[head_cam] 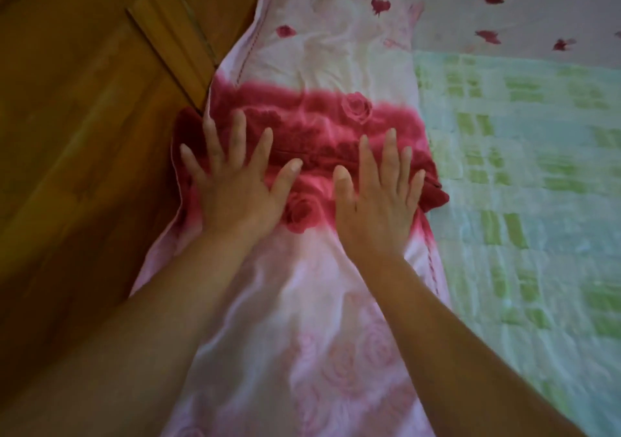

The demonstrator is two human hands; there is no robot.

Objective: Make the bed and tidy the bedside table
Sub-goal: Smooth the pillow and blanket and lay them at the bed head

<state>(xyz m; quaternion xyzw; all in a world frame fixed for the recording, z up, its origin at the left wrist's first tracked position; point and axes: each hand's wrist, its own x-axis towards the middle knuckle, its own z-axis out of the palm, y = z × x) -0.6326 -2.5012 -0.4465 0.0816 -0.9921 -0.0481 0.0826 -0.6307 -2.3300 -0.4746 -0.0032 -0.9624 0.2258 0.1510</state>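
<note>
Left hand (235,184): lying flat, fingers straight and spread apart, palm pressing on the dark red band of the bedding; gripping nothing.
Right hand (379,198): lying flat just right of the left hand, fingers straight and slightly fanned; gripping nothing. The two thumbs are pointing far, close together but not touching.
Near pillow (302,302): pale pink rose print, running from the near edge under both forearms; its red far end is sitting beneath both palms.
Far pillow (319,50): white with red petals, stretching away beyond the fingertips; its red near end is lying under the fingers of both hands.
Wooden panel (84,100): running along the left, touching the pillows' left edge; the left little finger is lying near it.
Checked quilt (521,167): green and white, lying against the pillows' right edge, right of the right hand.
Floral sheet (504,16): showing at far right, beyond the quilt.
</note>
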